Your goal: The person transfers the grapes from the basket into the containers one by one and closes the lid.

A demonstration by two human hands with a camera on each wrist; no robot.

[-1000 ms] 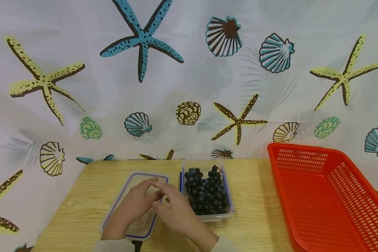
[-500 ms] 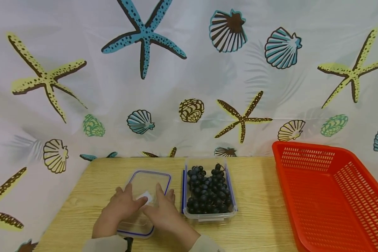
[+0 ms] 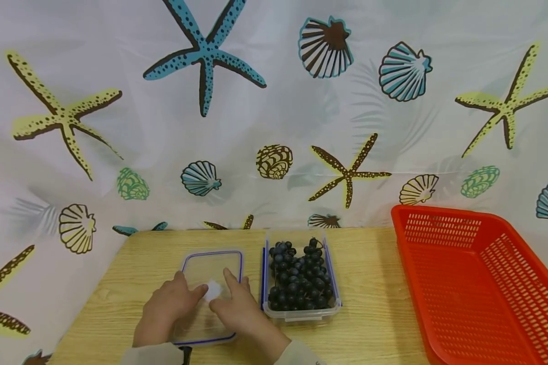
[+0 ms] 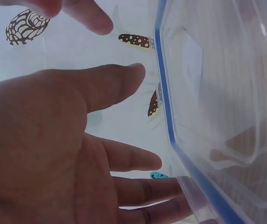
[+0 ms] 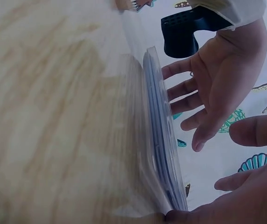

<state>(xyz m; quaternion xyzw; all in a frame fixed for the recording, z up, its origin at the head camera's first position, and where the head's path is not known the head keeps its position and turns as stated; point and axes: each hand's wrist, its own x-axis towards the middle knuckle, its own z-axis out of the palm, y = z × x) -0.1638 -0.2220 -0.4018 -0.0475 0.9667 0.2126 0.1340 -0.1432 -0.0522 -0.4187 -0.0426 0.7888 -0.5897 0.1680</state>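
Note:
A clear plastic lid (image 3: 210, 324) with a blue seal lies on the table, with a small white patch (image 3: 213, 290) near its middle. My left hand (image 3: 171, 304) is at the lid's left side, thumb stretched inward over it. In the left wrist view, the fingertips (image 4: 189, 198) overlap the lid's edge. On the lid's right side is my right hand (image 3: 239, 306), index finger pointing forward; in the right wrist view, a finger lies right at the lid's edge (image 5: 166, 135). To the right stands a clear box (image 3: 301, 315) full of dark grapes (image 3: 301, 279).
A red plastic basket (image 3: 461, 284) stands at the right of the wooden table (image 3: 365, 314). Behind hangs a white cloth (image 3: 237, 126) printed with starfish and shells. A black device (image 5: 180, 39) sits on my left wrist.
My hands have parted from close together above the lid and moved to its two sides, uncovering the white patch. The lid's near end has swung to the right, so it lies straighter.

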